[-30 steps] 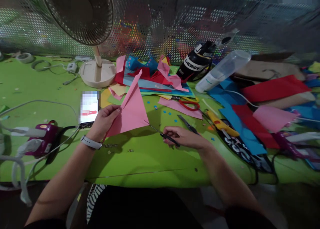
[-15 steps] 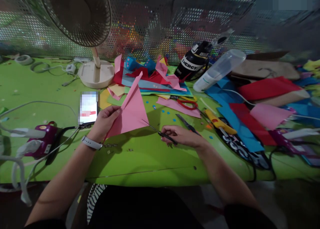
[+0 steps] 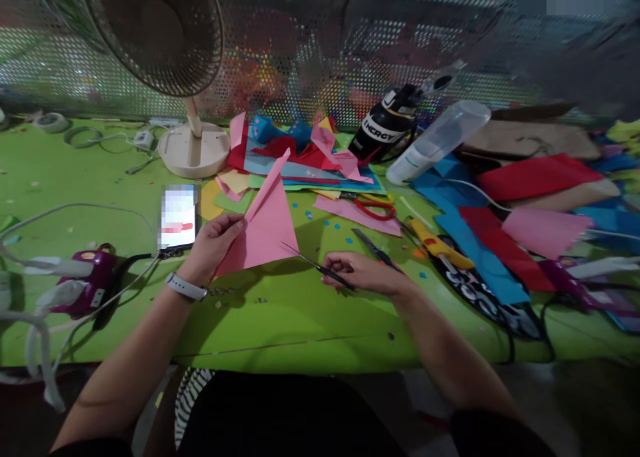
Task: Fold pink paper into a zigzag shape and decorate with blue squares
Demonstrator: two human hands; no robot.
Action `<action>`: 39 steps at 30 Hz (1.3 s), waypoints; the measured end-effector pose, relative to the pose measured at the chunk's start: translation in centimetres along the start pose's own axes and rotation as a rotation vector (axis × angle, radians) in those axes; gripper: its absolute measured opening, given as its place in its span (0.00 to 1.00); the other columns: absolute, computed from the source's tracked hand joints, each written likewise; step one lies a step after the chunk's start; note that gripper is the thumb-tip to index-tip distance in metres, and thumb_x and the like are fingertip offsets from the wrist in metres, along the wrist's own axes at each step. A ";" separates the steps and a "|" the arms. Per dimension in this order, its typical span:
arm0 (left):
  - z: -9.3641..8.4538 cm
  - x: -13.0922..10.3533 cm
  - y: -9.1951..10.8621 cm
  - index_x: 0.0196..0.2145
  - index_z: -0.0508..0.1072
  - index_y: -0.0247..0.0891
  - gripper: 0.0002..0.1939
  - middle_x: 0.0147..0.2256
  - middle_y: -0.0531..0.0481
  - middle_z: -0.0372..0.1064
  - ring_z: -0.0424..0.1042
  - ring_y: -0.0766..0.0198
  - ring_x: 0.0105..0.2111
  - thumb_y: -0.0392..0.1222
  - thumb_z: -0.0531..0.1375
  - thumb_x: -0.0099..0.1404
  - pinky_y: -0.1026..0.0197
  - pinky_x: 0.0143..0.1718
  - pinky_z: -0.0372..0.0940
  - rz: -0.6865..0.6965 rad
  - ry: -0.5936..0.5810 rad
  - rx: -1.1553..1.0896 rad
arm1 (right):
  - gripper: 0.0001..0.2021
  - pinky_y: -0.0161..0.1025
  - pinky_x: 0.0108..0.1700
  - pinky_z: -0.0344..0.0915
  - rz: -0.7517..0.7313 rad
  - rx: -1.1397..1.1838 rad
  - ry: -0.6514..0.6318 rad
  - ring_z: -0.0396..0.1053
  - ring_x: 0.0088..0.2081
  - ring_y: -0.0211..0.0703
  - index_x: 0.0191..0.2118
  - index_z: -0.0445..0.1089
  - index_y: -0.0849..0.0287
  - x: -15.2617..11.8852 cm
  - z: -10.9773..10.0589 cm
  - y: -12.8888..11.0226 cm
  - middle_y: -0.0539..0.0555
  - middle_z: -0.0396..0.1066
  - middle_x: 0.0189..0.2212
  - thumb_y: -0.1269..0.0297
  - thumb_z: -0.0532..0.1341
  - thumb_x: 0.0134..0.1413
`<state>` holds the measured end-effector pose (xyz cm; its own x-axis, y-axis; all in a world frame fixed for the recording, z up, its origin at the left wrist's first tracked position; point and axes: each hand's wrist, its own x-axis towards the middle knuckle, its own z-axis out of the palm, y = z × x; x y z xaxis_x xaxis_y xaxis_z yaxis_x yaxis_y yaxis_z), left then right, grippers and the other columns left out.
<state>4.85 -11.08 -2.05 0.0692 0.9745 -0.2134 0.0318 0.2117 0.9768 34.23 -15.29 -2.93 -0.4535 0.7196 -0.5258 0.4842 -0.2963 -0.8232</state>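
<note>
Pinched by its left side, a folded sheet of pink paper (image 3: 267, 234) is held up over the green table by my left hand (image 3: 215, 244). Its narrow folded strip points up and away from me. My right hand (image 3: 347, 270) is closed around a pair of dark-handled scissors (image 3: 325, 270). Their thin blades reach left to the paper's lower right corner; I cannot tell whether they are cutting into it. A craft knife (image 3: 373, 247) lies on the table just beyond my right hand.
Behind the pink sheet are stacked coloured papers (image 3: 300, 167) and red-handled scissors (image 3: 375, 209). A fan (image 3: 195, 150), phone (image 3: 179, 214) and purple power strip (image 3: 90, 277) stand left. A black bottle (image 3: 383, 127), clear bottle (image 3: 440, 140) and yellow tool (image 3: 440, 244) are right.
Very little differs. The pink paper and my left hand have shifted slightly down, and the view has moved a touch. Both hands keep their holds.
</note>
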 end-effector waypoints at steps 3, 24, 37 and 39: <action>0.0 -0.1 0.1 0.39 0.77 0.37 0.14 0.34 0.49 0.75 0.68 0.66 0.31 0.48 0.65 0.58 0.63 0.33 0.63 0.007 0.002 0.002 | 0.24 0.32 0.25 0.55 0.005 0.013 0.001 0.60 0.24 0.33 0.31 0.64 0.59 0.0 0.0 -0.1 0.46 0.63 0.22 0.43 0.69 0.41; 0.0 0.2 -0.2 0.39 0.77 0.37 0.19 0.35 0.49 0.75 0.68 0.64 0.33 0.53 0.67 0.54 0.62 0.36 0.63 0.036 0.009 -0.015 | 0.26 0.33 0.26 0.59 0.003 0.114 0.039 0.61 0.22 0.32 0.27 0.65 0.59 0.1 -0.1 -0.4 0.46 0.65 0.20 0.42 0.71 0.35; -0.1 0.3 -0.3 0.38 0.77 0.37 0.17 0.33 0.50 0.75 0.68 0.65 0.32 0.52 0.67 0.55 0.62 0.35 0.63 0.035 0.002 -0.032 | 0.26 0.32 0.22 0.56 -0.033 0.125 0.070 0.60 0.20 0.30 0.25 0.65 0.59 0.1 0.0 -0.2 0.45 0.64 0.17 0.42 0.72 0.33; -0.1 0.3 -0.2 0.37 0.77 0.38 0.16 0.33 0.50 0.75 0.69 0.65 0.32 0.51 0.66 0.55 0.62 0.35 0.64 0.035 0.007 -0.032 | 0.25 0.32 0.23 0.56 -0.029 0.131 0.066 0.60 0.19 0.30 0.25 0.65 0.59 0.0 0.0 -0.4 0.45 0.64 0.17 0.43 0.72 0.33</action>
<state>4.81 -10.88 -2.34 0.0630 0.9818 -0.1792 -0.0026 0.1797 0.9837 34.04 -15.16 -2.62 -0.4135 0.7676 -0.4898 0.3676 -0.3514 -0.8610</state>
